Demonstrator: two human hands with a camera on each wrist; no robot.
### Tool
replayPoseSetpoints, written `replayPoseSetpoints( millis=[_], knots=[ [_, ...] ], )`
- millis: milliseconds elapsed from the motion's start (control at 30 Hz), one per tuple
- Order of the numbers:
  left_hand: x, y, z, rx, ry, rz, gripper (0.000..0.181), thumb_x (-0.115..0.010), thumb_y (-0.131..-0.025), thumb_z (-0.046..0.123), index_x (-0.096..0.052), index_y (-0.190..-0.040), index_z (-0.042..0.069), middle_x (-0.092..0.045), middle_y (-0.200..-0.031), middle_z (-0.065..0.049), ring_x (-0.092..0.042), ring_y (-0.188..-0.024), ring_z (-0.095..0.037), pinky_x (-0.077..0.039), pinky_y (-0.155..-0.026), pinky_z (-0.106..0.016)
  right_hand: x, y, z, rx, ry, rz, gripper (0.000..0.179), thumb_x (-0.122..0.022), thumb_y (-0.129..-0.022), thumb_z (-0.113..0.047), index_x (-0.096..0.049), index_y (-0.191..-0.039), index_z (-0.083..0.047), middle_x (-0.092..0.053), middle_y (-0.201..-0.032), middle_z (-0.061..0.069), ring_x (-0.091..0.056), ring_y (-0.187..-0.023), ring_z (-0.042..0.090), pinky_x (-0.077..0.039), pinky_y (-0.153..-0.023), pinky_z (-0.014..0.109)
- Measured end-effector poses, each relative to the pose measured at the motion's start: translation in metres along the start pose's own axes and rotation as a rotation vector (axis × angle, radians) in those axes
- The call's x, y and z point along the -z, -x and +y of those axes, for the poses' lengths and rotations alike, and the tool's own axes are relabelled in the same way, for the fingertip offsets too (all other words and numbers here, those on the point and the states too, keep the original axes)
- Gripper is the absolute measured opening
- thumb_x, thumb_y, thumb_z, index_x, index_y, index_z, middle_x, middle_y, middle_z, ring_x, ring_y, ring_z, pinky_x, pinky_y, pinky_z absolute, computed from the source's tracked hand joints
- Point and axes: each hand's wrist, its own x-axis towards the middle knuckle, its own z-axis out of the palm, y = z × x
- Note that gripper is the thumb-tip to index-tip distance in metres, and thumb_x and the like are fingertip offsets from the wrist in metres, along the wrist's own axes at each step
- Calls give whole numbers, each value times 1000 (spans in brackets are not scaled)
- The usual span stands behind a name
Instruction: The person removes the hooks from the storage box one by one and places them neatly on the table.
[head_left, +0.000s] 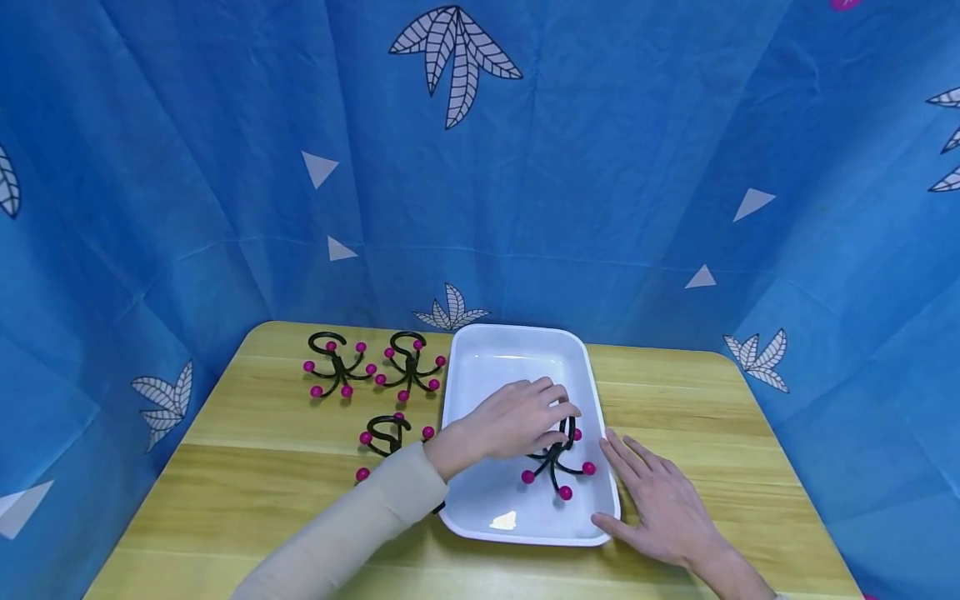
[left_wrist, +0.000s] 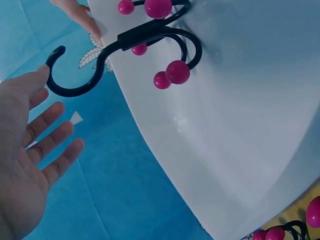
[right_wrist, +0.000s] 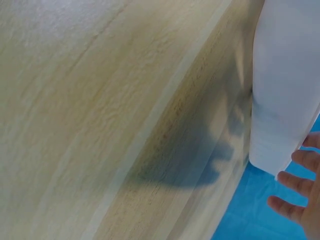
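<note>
My left hand [head_left: 517, 421] reaches over the white tray [head_left: 525, 533] and pinches the curved top of a black multi-arm hook with pink ball tips [head_left: 555, 458]. In the left wrist view, the thumb meets the bend of this black hook [left_wrist: 80, 91], with the other fingers spread apart. The hook's arms and balls are at the tray's right side. My right hand [head_left: 660, 504] lies along the tray's right edge, fingers extended at the rim. The right wrist view catches only the fingers of this right hand [right_wrist: 300, 185] beside the tray's white wall [right_wrist: 282, 90].
Left of the tray, similar hooks stand on the wooden table [head_left: 247, 467]: one at the far left [head_left: 337, 367], another hook beside it [head_left: 410, 367], and a nearer hook [head_left: 390, 433] partly hidden by my left sleeve. A blue patterned curtain [head_left: 540, 208] surrounds the table.
</note>
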Motion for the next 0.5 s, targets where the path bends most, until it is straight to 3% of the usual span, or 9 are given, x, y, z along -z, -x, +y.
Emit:
replayPoseSetpoints(
  millis=[500],
  knots=[
    [-10,-9,-1,0,45,-29,44,-55,-108,51,-60,-145,30,-66,-141,6,-63,-125,-11,-57,-100,-25,0,-1,0,-7,-3,-7,100,-67,-85,-77,-45,-161,-16,-45,-168,7,-51,-148,38,-50,-109,64]
  ],
)
